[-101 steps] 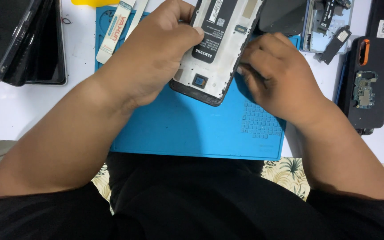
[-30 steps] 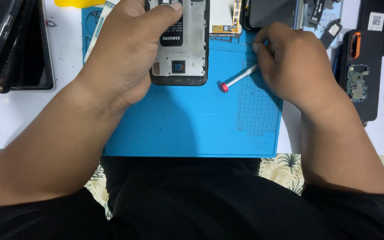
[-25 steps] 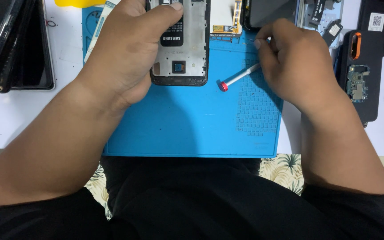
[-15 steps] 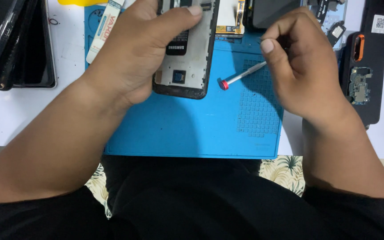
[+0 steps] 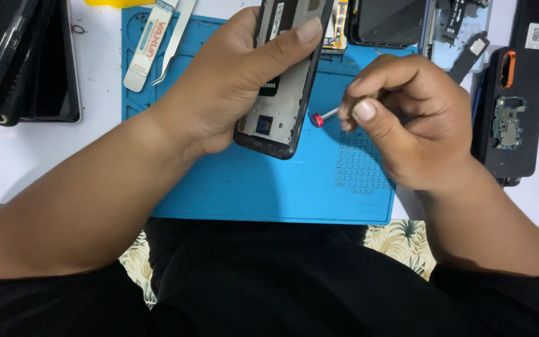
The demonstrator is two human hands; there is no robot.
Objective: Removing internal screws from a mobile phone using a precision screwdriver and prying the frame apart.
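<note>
Left hand (image 5: 232, 87) grips an opened phone (image 5: 282, 75), back cover off, thumb across its inner face, fingers wrapped behind. Phone is tilted, lower end just above the blue mat (image 5: 251, 187), top end running out of frame.

Right hand (image 5: 407, 118) is closed on a screwdriver (image 5: 322, 116), pinched between thumb and fingertips. Only the red cap end and a short bit of metal shaft stick out, pointing left; the cap sits just beside the phone's right edge, can't tell if touching.

Hands are near each other, phone to the left of the right hand.

Around: tweezers (image 5: 173, 43) and a white pry tool (image 5: 148, 47) at the mat's top left, a dark tablet (image 5: 26, 62) far left, a phone frame with circuit board (image 5: 509, 112) at right.
</note>
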